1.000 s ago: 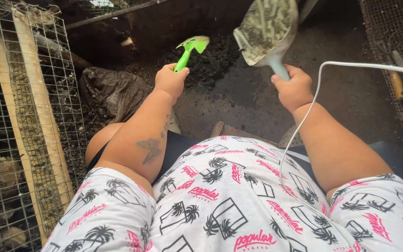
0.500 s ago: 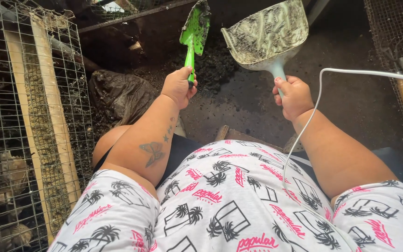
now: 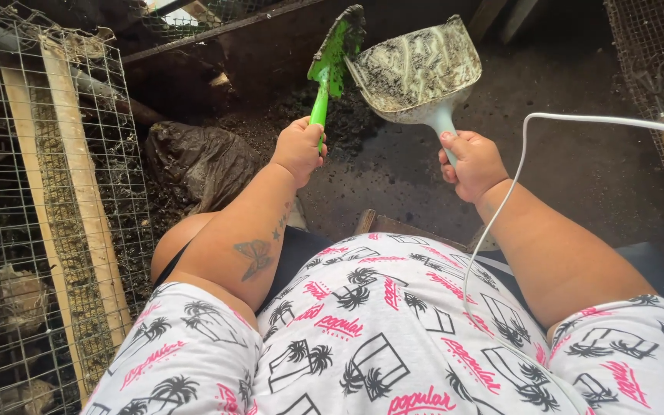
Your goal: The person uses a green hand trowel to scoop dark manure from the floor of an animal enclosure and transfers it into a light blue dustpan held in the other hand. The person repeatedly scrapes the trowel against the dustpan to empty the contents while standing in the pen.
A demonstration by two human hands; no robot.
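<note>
My left hand grips the handle of a small green trowel, whose soiled blade points up and touches the rim of a pale dustpan. My right hand holds the dustpan by its light handle, the pan raised and tilted, its inside smeared with dark dirt. Both tools meet in front of me above a dark, dirt-strewn floor. A white cable hangs past my right wrist down to my patterned shirt.
A wire-mesh cage with wooden slats stands at the left, with birds dimly seen inside. A crumpled dark plastic bag lies beside it. More mesh and tools sit at the right. Loose dark dirt is heaped beyond my hands.
Both hands have come nearer and lower in view. The trowel blade has swung up and right to the dustpan's rim, and the dustpan has tipped so its inside faces me.
</note>
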